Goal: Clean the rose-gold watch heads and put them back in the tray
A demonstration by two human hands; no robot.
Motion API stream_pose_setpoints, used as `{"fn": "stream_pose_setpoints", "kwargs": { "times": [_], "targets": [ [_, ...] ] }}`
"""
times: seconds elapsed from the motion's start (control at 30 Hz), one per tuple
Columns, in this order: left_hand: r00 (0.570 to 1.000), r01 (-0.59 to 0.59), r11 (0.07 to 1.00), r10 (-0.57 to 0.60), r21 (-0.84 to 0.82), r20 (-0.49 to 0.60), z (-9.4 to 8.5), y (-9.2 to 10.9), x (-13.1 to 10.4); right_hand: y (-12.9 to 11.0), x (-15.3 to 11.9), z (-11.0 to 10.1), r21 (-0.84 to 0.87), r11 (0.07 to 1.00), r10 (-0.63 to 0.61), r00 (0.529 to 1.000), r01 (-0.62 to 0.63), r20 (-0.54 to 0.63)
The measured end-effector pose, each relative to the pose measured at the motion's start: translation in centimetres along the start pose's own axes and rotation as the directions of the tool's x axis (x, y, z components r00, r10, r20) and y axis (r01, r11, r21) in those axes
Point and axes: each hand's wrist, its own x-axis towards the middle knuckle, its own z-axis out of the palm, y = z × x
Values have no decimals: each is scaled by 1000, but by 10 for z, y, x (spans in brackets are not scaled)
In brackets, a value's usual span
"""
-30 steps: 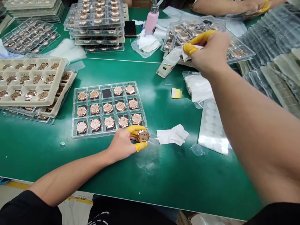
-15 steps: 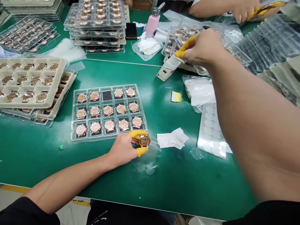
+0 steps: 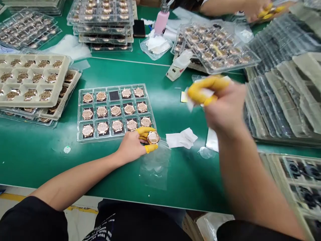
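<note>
My left hand [image 3: 135,145] grips a rose-gold watch case [image 3: 153,137] between finger and thumb, both in yellow finger cots. The watch is held just off the near right corner of a clear plastic tray [image 3: 109,140]. That tray carries rows of similar watch cases on dark pads, and one pocket shows only its dark pad [image 3: 114,95]. My right hand [image 3: 220,97], blurred by motion, is closed over the table to the right with a white wipe [image 3: 190,104] pinched in its yellow-cotted fingers. Beyond it stands a white plastic container [image 3: 179,65].
Filled watch trays stack at the left [image 3: 32,85] and the back [image 3: 100,28]; another tray [image 3: 220,47] lies at the back right. White paper pieces [image 3: 182,138] and a clear bag [image 3: 154,170] lie nearby. A pink bottle [image 3: 162,21] stands behind. A co-worker's hands [image 3: 263,11] work opposite.
My right hand has left the white container and swung toward me with the white wipe. The watch in my left hand has tilted, its back now catching the light.
</note>
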Motion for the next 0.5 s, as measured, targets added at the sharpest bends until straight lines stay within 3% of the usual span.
{"fn": "stream_pose_setpoints", "kwargs": {
  "times": [0.07, 0.17, 0.3, 0.43, 0.5],
  "targets": [
    [1000, -18, 999, 18, -35, -1, 0, -1, 1, -12, -62, 13, -3, 998, -63, 968, 66, 243],
    [999, -35, 998, 36, -55, 24, 0, -3, 1, -16, -112, 33, -73, 970, -193, 914, 233, 357],
    [1000, -20, 997, 20, -73, -7, 0, -2, 0, -9, -115, 39, -251, 907, -251, 913, 337, 322],
    [1000, -11, 997, 10, -83, -8, 0, -2, 0, -5, -112, 33, -165, 909, -301, 876, 383, 377],
    [1000, -16, 997, 15, -77, -8, 0, -3, 0, -5, -113, 33, -163, 916, -291, 887, 366, 359]
  ]
}}
